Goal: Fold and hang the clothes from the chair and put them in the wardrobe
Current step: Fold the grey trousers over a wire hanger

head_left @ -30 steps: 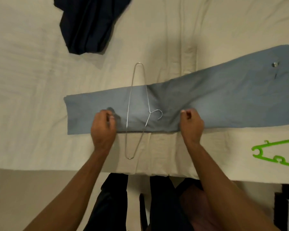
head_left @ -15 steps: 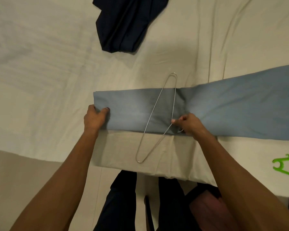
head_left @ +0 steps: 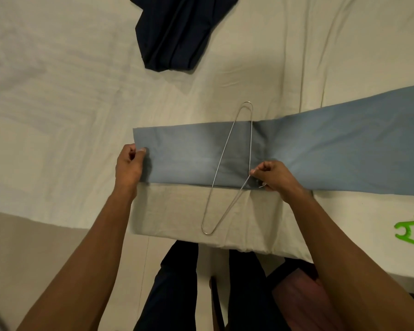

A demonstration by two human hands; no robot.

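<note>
We see grey-blue trousers [head_left: 296,154] laid flat along the near edge of a bed [head_left: 58,103], their long axis running left to right. A wire hanger [head_left: 234,163] lies across them, crossing that axis. Our right hand [head_left: 276,174] pinches the hanger's neck at the trousers' near edge. Our left hand [head_left: 129,163] grips the trouser-leg end, left of the hanger. That free end probably folds rightward over the hanger.

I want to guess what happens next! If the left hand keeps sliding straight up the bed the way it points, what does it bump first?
Probably nothing: past the left hand lies bare bedsheet; the dark garment sits off to its right.
</note>
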